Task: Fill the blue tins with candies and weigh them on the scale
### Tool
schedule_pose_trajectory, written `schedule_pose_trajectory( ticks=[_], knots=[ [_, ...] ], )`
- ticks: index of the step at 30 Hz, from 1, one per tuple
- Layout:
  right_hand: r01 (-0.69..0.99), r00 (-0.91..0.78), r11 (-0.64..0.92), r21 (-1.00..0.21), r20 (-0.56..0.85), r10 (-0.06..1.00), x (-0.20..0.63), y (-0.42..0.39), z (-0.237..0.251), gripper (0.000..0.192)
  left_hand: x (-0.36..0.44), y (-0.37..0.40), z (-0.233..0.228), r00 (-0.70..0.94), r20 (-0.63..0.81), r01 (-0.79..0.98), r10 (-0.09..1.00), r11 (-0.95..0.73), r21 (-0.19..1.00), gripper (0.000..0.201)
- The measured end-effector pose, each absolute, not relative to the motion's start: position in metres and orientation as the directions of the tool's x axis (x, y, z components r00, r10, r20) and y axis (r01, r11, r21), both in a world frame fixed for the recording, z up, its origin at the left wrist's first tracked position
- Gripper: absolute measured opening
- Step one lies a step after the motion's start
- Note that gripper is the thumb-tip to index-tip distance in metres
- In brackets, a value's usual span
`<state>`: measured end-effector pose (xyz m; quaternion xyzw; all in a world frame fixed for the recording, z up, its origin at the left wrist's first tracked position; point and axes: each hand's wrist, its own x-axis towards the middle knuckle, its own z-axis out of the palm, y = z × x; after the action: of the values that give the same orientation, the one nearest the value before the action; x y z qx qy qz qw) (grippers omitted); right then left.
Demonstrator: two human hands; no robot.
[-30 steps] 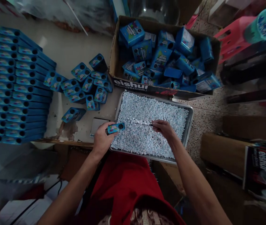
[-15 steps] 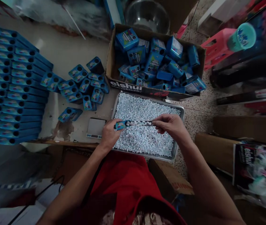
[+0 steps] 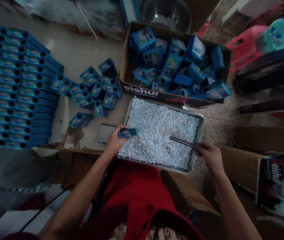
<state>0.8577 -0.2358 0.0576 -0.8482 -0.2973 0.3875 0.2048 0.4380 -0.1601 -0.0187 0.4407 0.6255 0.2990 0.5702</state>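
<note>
Two hands at work over the candy, left to right: the left hand [image 3: 115, 141] is clamped around a small blue box [image 3: 128, 132] at the near-left corner of the metal tray [image 3: 199, 138], the box lying crosswise with its long axis pointing right, toward the other hand. Between them spreads the bed of pale candies [image 3: 157, 133]. Over to the right, the right hand [image 3: 208, 155] grips the near end of a thin, dark trough-like strip [image 3: 183, 142], whose long axis slants up-left across the candies, tip aimed back at the box. Box and strip tip sit well apart; the left hand holds the nearer claim on the box.
</note>
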Motion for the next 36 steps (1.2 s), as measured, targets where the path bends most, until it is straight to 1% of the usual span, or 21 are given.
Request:
schedule_pose_trajectory(
  ticks=[2,4,7,10,15,19,22,24,25,27,29,30,31,32,33,35,36],
  knots=[
    [0.18,0.561,-0.772,-0.609,-0.581,0.589,0.868,-0.258,0.018,0.043,0.436,-0.159,-0.02,0.057,-0.452,0.186,0.89,0.435,0.881,0.041],
    [0.028,0.497,-0.766,-0.642,-0.656,0.568,0.854,-0.266,-0.02,0.05,0.436,-0.158,-0.019,0.024,-0.44,0.187,0.898,0.428,0.884,0.042],
    [-0.086,0.37,-0.765,-0.638,-0.733,0.57,0.815,-0.256,-0.056,0.054,0.435,-0.157,-0.014,-0.035,-0.401,0.267,0.915,0.395,0.879,0.043],
    [-0.154,0.265,-0.769,-0.62,-0.776,0.572,0.796,-0.241,-0.058,0.052,0.433,-0.157,-0.007,-0.034,-0.372,0.383,0.928,0.356,0.853,0.041],
    [-0.194,0.097,-0.766,-0.613,-0.789,0.607,0.801,-0.222,-0.011,0.048,0.443,-0.16,0.001,-0.004,-0.343,0.507,0.939,0.297,0.809,0.039],
    [-0.129,0.017,-0.728,-0.673,-0.736,0.677,0.788,-0.194,0.037,0.039,0.457,-0.165,0.004,0.02,-0.304,0.576,0.952,0.238,0.782,0.038],
    [0.0,0.017,-0.669,-0.743,-0.669,0.743,0.77,-0.174,0.069,0.031,0.463,-0.168,0.004,0.04,-0.284,0.58,0.958,0.21,0.788,0.037],
    [0.129,0.021,-0.609,-0.782,-0.612,0.791,0.751,-0.167,0.087,0.024,0.465,-0.171,0.002,0.059,-0.285,0.553,0.957,0.207,0.807,0.036],
    [0.214,0.03,-0.56,-0.8,-0.568,0.823,0.74,-0.165,0.096,0.018,0.467,-0.172,0.001,0.065,-0.285,0.537,0.956,0.207,0.818,0.036],
    [0.411,0.03,-0.399,-0.819,-0.425,0.904,0.714,-0.164,0.111,0.009,0.469,-0.175,0.0,0.062,-0.282,0.508,0.957,0.213,0.834,0.036],
    [0.579,-0.031,-0.195,-0.792,-0.26,0.965,0.691,-0.166,0.125,0.011,0.469,-0.176,0.001,0.04,-0.285,0.471,0.958,0.233,0.851,0.037],
    [0.623,-0.074,-0.11,-0.774,-0.198,0.977,0.684,-0.168,0.131,0.012,0.468,-0.177,0.002,0.027,-0.283,0.447,0.959,0.241,0.861,0.036],
    [0.639,-0.106,-0.06,-0.767,-0.165,0.981,0.681,-0.169,0.136,0.012,0.465,-0.176,0.004,0.005,-0.271,0.425,0.963,0.243,0.872,0.036],
    [0.63,-0.11,-0.057,-0.775,-0.161,0.981,0.684,-0.17,0.139,0.011,0.461,-0.175,0.006,-0.027,-0.25,0.41,0.968,0.239,0.88,0.035],
    [0.602,-0.079,-0.1,-0.792,-0.184,0.98,0.693,-0.172,0.14,0.011,0.455,-0.172,0.007,-0.072,-0.22,0.408,0.973,0.23,0.883,0.035],
    [0.496,0.074,-0.276,-0.823,-0.277,0.958,0.725,-0.177,0.13,0.017,0.441,-0.163,0.008,-0.178,-0.141,0.445,0.974,0.208,0.871,0.036],
    [0.429,0.168,-0.383,-0.818,-0.344,0.924,0.747,-0.182,0.121,0.022,0.432,-0.156,0.006,-0.228,-0.101,0.475,0.968,0.201,0.857,0.037]
  ],
)
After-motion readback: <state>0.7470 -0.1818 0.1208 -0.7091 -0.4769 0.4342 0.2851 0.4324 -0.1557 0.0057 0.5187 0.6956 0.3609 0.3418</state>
